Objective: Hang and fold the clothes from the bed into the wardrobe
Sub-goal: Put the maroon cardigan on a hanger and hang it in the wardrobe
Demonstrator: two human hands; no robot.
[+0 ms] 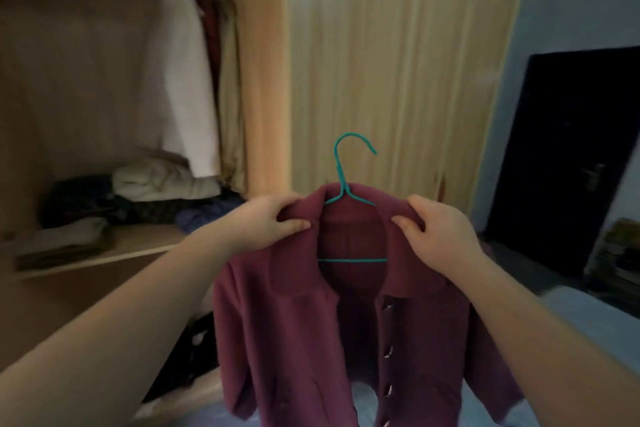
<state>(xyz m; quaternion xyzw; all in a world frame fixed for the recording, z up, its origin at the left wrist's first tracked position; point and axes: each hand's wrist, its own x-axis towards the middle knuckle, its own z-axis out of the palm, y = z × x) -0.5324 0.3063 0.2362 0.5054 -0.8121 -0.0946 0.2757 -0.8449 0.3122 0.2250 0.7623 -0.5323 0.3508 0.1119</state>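
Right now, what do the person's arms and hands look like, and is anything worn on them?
Both forearms are bare: no sleeves reach into view. The left hand and right hand wear no gloves, and no rings, watch or bracelet show. The fingers are bare, with short nails as far as the blur allows.

bare forearms, left hand (268, 224), right hand (438, 230), sleeveless.

Both bare forearms are extended forward and raised. The left hand (268, 224) and the right hand (438, 230) are held level, fingers pinched closed around fabric.
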